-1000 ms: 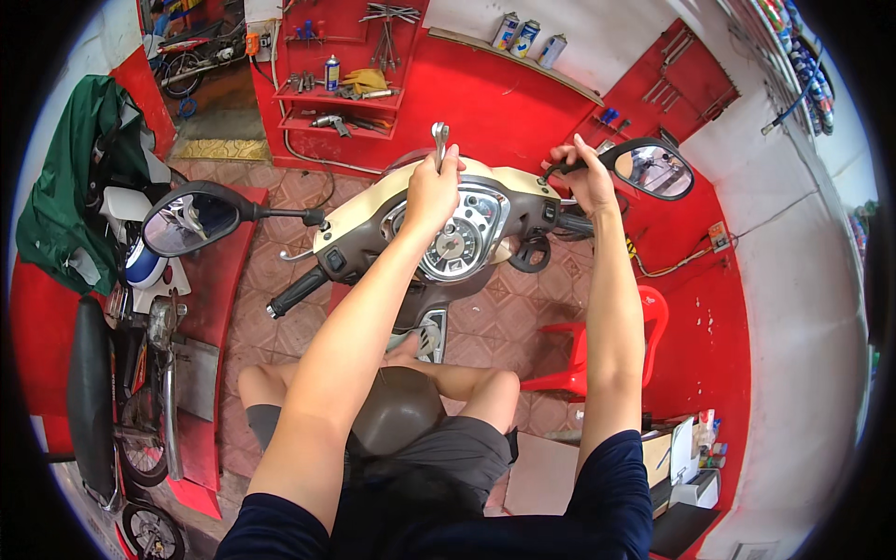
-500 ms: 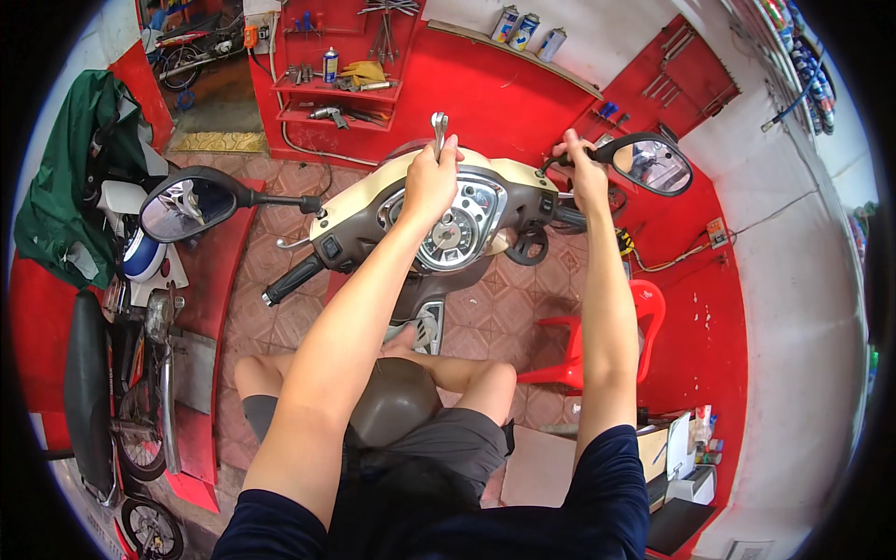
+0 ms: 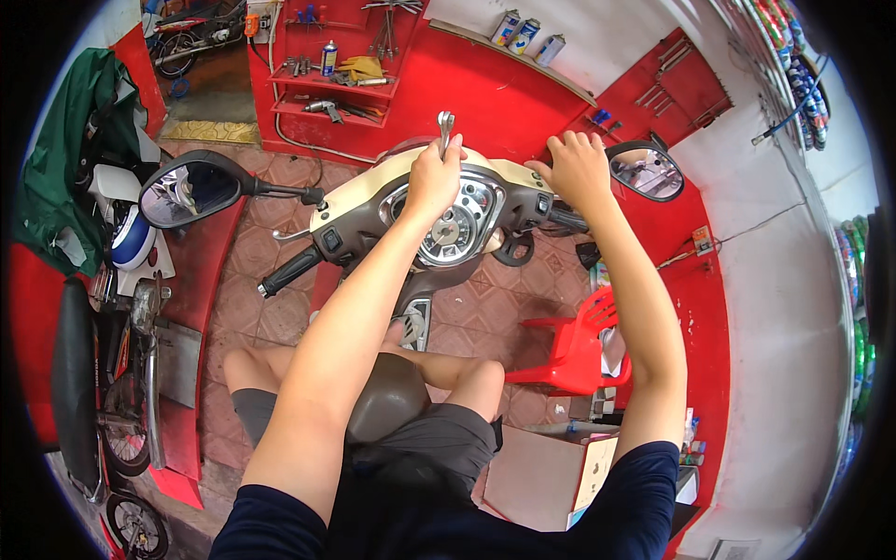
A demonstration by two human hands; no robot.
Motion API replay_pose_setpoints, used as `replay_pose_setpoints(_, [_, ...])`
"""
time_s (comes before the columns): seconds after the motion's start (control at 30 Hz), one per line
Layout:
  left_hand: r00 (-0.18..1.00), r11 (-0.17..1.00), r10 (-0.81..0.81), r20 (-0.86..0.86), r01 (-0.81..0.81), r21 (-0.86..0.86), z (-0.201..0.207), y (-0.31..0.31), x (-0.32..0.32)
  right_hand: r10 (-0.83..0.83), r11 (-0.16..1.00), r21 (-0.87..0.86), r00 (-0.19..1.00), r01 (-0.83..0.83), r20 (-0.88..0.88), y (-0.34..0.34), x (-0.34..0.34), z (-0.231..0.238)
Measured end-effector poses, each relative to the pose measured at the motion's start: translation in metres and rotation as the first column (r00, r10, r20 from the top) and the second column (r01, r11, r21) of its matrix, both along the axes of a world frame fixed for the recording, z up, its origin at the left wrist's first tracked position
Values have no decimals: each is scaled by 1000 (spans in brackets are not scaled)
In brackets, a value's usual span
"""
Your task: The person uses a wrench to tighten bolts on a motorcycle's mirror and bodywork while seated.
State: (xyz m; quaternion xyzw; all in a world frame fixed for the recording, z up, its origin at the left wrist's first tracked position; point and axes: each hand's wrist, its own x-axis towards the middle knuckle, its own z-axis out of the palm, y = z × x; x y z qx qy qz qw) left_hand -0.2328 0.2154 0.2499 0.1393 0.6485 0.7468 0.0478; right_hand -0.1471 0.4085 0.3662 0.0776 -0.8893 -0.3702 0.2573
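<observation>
Shiny metal wrench (image 3: 446, 125), glossy plastic chair (image 3: 567, 359)

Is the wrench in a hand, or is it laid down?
In the left hand: the metal end of the wrench sticks out from the closed fist.

Silver wrench (image 3: 445, 132), upright in L hand (image 3: 436, 183) (base hidden), blk mirror (image 3: 646, 172), by R hand (image 3: 581, 174), glass showing

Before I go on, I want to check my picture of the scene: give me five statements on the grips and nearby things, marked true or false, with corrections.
1. The left grip holds a metal tool. True.
2. The right grip is beside the left mirror. False: it is beside the right mirror.
3. The cans stand on a shelf. True.
4. The chair is blue. False: the chair is red.
5. The cover at far left is green. True.
</observation>
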Motion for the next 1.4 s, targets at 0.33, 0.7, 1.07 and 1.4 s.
replay_pose_setpoints(0.33, [1000, 998, 7, 5, -7, -62, 6, -5, 2, -481, 869, 125, 760, 478, 437, 14, -30, -1])
replay_pose_setpoints(0.7, [1000, 998, 10, 0, -10, -55, -1, -3, 2, -636, 730, 136, 592, 670, 495, -10, -48, -5])
replay_pose_setpoints(1.07, [992, 994, 87, -89, -93, -63, 3, 0, -1, -834, 493, 356, 315, 794, 452, -63, -65, -2])
replay_pose_setpoints(1.4, [997, 999, 36, -75, -36, -4, 0, -10, -3, 123, 271, -900, 939, -343, -321, -64, 55, 152])
